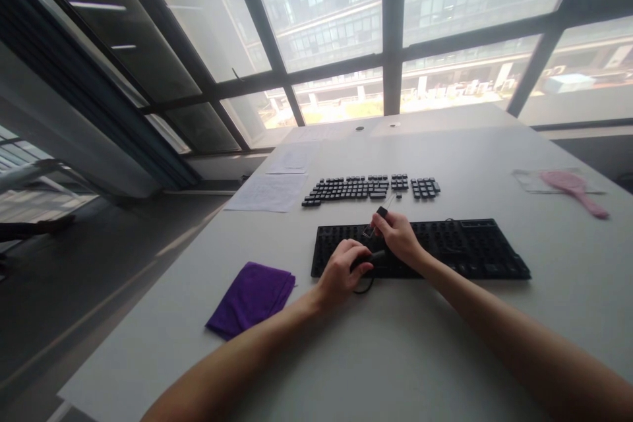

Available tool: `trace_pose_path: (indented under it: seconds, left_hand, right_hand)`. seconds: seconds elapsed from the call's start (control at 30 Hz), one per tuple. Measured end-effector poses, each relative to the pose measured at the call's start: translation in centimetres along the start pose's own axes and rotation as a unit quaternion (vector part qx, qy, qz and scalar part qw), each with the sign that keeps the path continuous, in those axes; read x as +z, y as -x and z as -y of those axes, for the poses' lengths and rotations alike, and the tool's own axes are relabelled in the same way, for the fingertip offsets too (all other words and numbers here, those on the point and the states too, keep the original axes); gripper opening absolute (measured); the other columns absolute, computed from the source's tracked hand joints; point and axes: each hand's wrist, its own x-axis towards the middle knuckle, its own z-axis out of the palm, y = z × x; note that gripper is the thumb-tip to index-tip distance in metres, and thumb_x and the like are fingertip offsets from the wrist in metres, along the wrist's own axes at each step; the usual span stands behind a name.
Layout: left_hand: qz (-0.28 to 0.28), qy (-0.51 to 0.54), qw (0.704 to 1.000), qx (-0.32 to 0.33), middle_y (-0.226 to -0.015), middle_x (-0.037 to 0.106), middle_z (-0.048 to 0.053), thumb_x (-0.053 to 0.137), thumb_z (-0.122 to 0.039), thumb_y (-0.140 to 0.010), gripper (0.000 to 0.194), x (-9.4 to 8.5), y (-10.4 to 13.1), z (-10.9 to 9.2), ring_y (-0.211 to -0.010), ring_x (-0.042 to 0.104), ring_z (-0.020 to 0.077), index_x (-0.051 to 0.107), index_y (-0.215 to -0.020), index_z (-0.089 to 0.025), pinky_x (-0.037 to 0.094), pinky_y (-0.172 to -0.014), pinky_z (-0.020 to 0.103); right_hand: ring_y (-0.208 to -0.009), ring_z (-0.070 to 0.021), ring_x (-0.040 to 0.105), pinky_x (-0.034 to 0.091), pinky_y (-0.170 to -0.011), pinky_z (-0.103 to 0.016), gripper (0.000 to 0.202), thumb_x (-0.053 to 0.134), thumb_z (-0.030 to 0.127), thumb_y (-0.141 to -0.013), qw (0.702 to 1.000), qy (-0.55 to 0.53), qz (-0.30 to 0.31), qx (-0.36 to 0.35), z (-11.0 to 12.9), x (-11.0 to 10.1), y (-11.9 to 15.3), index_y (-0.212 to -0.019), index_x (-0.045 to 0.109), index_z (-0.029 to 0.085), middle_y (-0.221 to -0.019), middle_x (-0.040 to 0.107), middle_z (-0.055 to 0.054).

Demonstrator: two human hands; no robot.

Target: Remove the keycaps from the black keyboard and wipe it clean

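Note:
A black keyboard point(475, 247) lies on the white table, its key area looking stripped of caps. My right hand point(398, 234) is closed in a pinch on a wire keycap puller point(382, 211), held over the keyboard's left half; thin wire loops show at both ends of its black grip. Over the keyboard's front left, my left hand point(342, 267) curls around a black rod-shaped object point(376, 256), mostly hidden by the fingers. Loose keycaps point(346, 189) lie in rows behind the keyboard, grouped in blocks. A black cable point(364, 289) curves out under my left hand.
A folded purple cloth point(252, 300) lies to the left. Paper sheets point(267, 192) rest at the table's left edge. On the right, a pink paddle-shaped item with a handle point(573, 190) lies partly over a flat packet point(529, 181). Large windows point(336, 6) stand behind the table.

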Motion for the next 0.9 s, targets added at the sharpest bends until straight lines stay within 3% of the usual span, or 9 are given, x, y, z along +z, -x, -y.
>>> trace_pose_path:
  seconds: [0.13,0.33,0.67,0.9]
  left_hand:
    - [-0.041,0.079,0.994,-0.058,-0.095,0.061,0.006,0.064,-0.033,-0.091,0.017,-0.7,-0.1,0.0,-0.089,0.058,0.0196,0.066,-0.098,-0.017,0.047,-0.080,0.030]
    - [-0.102,0.232,0.952,-0.173,-0.090,0.064,0.004,0.068,-0.041,-0.087,0.028,-1.1,-0.3,1.0,-0.083,0.059,0.0182,0.066,-0.100,-0.016,0.047,-0.075,0.027]
    - [-0.132,0.334,0.905,-0.226,-0.101,0.071,0.010,0.074,-0.045,-0.081,0.041,-1.2,-0.6,1.5,-0.093,0.065,0.0234,0.070,-0.108,-0.014,0.051,-0.081,0.032]
    - [-0.172,0.492,0.817,-0.246,-0.078,0.065,0.002,0.080,-0.041,-0.077,0.038,-2.6,-1.6,0.3,-0.066,0.059,0.0104,0.070,-0.102,-0.014,0.048,-0.063,0.022]
  right_hand:
    - [-0.055,-0.0147,0.051,0.038,-0.055,-0.027,0.040,0.054,0.048,-0.091,1.000,-0.005,-0.004,0.002,-0.2,0.0,-0.1,-0.069,0.062,0.015,-0.057,0.057,-0.001]
    - [-0.056,-0.0151,0.052,0.038,-0.055,-0.027,0.040,0.053,0.047,-0.092,1.000,0.006,0.000,-0.007,-0.4,-0.1,-0.1,-0.068,0.062,0.016,-0.058,0.057,-0.001]
    - [-0.057,-0.0158,0.053,0.039,-0.056,-0.027,0.040,0.054,0.048,-0.091,1.000,0.008,-0.005,-0.004,-0.1,-0.2,-0.1,-0.069,0.063,0.016,-0.058,0.057,-0.001]
    - [-0.057,-0.0157,0.053,0.039,-0.056,-0.028,0.040,0.054,0.048,-0.091,1.000,-0.004,-0.002,0.001,-0.1,-0.2,-0.1,-0.069,0.063,0.016,-0.059,0.057,-0.002]
